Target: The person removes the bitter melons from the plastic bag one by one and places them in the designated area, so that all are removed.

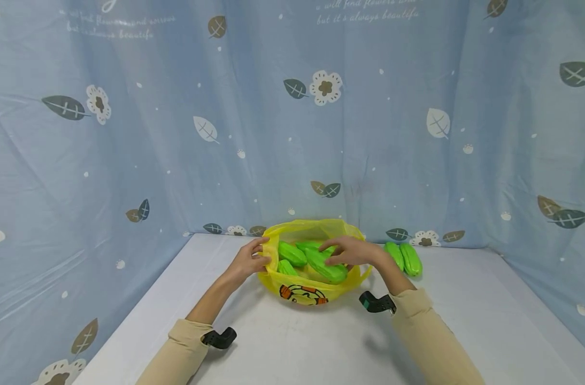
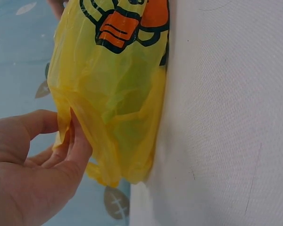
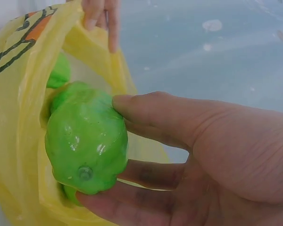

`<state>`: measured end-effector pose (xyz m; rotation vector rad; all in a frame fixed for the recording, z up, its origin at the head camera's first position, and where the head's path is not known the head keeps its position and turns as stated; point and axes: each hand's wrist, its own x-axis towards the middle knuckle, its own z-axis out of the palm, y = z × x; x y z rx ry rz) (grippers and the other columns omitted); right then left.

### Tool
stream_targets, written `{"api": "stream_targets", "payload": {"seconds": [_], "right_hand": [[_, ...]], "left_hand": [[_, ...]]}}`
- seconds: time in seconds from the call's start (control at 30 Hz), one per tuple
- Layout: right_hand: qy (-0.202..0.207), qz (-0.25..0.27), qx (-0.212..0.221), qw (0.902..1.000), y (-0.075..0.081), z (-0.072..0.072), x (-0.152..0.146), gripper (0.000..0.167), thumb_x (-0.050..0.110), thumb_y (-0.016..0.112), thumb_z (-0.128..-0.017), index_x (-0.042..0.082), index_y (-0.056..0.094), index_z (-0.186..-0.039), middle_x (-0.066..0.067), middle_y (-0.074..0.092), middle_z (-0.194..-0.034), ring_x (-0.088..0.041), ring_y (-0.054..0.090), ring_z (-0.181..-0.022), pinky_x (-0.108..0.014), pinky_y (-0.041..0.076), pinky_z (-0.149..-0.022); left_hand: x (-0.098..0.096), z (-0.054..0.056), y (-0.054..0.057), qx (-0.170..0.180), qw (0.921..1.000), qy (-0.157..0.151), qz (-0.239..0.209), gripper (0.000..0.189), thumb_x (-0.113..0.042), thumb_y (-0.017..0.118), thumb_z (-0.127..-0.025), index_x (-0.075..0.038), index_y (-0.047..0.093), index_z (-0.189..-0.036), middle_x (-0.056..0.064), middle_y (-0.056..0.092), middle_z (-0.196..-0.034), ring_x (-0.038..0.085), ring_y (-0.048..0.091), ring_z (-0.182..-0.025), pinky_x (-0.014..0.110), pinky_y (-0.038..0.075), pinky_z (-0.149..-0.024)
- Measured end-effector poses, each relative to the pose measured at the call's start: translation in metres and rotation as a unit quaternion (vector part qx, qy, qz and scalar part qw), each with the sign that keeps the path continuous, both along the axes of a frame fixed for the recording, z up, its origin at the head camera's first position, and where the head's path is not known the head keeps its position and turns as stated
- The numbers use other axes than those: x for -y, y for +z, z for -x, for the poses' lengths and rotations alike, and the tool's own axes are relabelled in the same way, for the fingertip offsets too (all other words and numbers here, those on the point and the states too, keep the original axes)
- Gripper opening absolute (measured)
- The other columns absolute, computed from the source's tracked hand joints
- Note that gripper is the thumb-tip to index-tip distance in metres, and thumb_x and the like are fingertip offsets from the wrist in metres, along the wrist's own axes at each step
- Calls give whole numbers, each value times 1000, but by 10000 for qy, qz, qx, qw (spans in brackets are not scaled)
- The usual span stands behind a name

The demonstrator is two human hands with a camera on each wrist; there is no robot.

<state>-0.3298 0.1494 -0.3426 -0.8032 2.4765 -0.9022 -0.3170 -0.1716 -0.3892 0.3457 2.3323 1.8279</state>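
Note:
A yellow plastic bag (image 1: 268, 280) with a cartoon print stands with its mouth spread, several bright green bitter melons (image 1: 291, 253) inside. My left hand (image 1: 248, 261) pinches the bag's left rim; in the left wrist view thin plastic (image 2: 64, 120) runs between thumb and fingers. At the bag's right side, my right hand (image 1: 352, 251) reaches over the rim and holds a long bitter melon (image 1: 332, 271) within the mouth. Seen end-on in the right wrist view, that shiny, bumpy melon (image 3: 87, 141) has the thumb on top and fingers along its underside.
Two more bitter melons (image 1: 410, 260) lie side by side on the white table (image 1: 292, 347), right of the bag, partly behind the right forearm. A blue curtain (image 1: 254, 160) with leaf and flower prints hangs behind and at both sides.

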Motion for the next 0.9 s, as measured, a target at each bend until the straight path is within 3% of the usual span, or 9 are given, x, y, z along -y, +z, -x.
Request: {"api": "stream_targets", "payload": {"seconds": [0.23, 0.37, 0.53, 0.67, 0.9], "right_hand": [[120, 113, -296, 9994, 4, -5, -11, 49, 27, 60, -98, 8, 50, -142, -25, 60, -131, -16, 67, -74, -45, 59, -70], [189, 285, -371, 9987, 6, -9, -19, 51, 26, 60, -98, 5, 48, -143, -24, 60, -130, -17, 64, -71, -46, 58, -66], [56, 472, -491, 9977, 4, -13, -29, 50, 28, 60, -98, 8, 49, -143, -22, 60, -131, -21, 67, -93, -37, 57, -65], [-68, 606, -597, 9964, 0, -16, -38, 49, 27, 61, -97, 9, 50, -142, -22, 58, -134, -32, 64, -110, -43, 58, -68], [-239, 607, -794, 9947, -3, -22, -52, 48, 25, 61, -97, 5, 51, -140, -25, 59, -133, -39, 61, -115, -32, 56, -67]], "left_hand": [[0, 2, -2, 23, 10000, -6, -44, 65, -1, 60, -93, -3, 32, -152, 26, 48, -138, 21, 65, -103, 33, 60, -80], [1, 4, -4, 43, 10000, 10, -40, 66, -2, 61, -92, -4, 32, -152, 25, 46, -140, 20, 64, -102, 33, 59, -80], [1, 3, -4, 59, 10000, 9, -39, 66, -2, 61, -92, -4, 33, -151, 25, 47, -139, 20, 65, -101, 33, 59, -80], [1, 3, -4, 57, 10000, 2, -48, 66, -2, 61, -92, -4, 32, -152, 25, 48, -139, 20, 65, -102, 34, 60, -81], [3, 20, -25, 4, 9996, 280, -15, 64, -7, 64, -91, -15, 39, -149, 18, 50, -137, 20, 65, -101, 35, 60, -79]]}}
